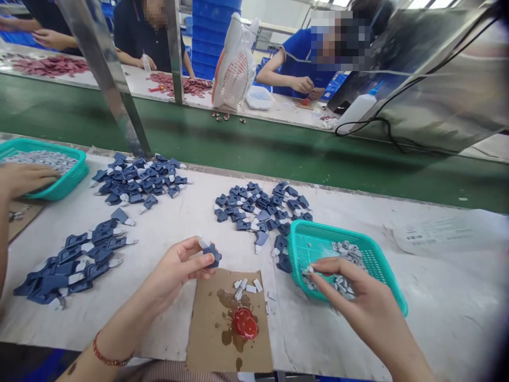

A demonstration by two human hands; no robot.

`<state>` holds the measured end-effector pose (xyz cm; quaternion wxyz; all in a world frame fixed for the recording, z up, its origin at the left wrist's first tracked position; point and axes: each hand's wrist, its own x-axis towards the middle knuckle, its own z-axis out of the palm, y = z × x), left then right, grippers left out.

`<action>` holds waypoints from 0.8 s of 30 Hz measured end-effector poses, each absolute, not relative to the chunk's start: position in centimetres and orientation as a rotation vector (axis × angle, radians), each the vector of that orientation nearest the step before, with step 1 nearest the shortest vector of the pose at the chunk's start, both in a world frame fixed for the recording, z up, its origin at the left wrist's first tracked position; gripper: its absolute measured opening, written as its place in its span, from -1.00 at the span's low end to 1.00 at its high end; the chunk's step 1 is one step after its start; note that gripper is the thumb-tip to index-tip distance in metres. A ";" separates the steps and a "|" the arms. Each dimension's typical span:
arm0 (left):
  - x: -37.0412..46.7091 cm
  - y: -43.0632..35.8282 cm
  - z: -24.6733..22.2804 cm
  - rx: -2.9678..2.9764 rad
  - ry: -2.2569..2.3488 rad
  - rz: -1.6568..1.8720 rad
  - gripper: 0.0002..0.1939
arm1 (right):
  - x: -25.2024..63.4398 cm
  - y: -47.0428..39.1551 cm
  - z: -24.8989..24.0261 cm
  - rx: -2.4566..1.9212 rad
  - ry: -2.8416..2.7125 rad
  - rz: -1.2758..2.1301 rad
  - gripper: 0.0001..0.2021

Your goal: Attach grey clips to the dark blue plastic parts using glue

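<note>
Between the thumb and fingers of my left hand [186,261] is a blue plastic piece [212,255] with a white tab. My right hand [353,292] pinches a small whitish piece [310,269] over the near left side of a green basket [377,246], which holds many small grey-white pieces [348,254]. Below and between my hands lies a cardboard sheet [207,339] with dark wet stains. On it are a shiny red cap-like dish [245,323] and several small white blocks [250,288].
Heaps of blue pieces lie at centre [258,204], back left [139,178] and front left [75,260]. At far left, another person's hand [29,178] reaches into a second green basket [73,178]. Beyond the green belt [254,151], several people work. A plastic sheet [449,233] lies right.
</note>
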<state>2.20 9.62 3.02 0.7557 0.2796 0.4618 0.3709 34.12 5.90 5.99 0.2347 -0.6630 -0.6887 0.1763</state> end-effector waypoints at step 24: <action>0.3 5.4 2.0 0.848 0.881 0.466 -0.56 | 23.9 1.6 6.7 -1.700 -2.403 0.849 -0.83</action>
